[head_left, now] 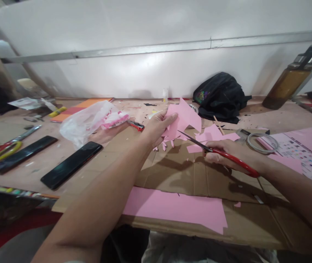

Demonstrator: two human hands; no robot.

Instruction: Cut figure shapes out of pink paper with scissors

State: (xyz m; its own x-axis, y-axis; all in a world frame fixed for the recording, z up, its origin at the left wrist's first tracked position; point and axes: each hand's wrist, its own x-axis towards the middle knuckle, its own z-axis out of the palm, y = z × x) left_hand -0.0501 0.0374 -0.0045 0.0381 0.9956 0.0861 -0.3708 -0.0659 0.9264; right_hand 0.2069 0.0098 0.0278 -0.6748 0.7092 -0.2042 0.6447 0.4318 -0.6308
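We hold a pink paper piece (184, 117) in our left hand (156, 128), lifted above the middle of the cardboard sheet (177, 171) that covers the table (13, 128). The paper is bright pink, matte, with jagged, angular cut edges and a few small tabs hanging off its lower edge; our fingers and thumb are pinched on its left side. Our right hand (227, 155) is wrapped through the red handles of the scissors (216, 151), whose blades stand slightly parted, the tips reaching under the paper's lower right edge.

Pink scraps (213, 137) lie just right of the blades, and a larger pink sheet (177, 208) rests along the cardboard's near edge. Bare cardboard lies between that sheet and our hands. To the left, two black phones (70, 164) lie well apart from the work, with a clear plastic bag (90, 120) behind them. A tape roll (262, 142) sits near our right wrist, a black bag (218, 96) at the far edge.
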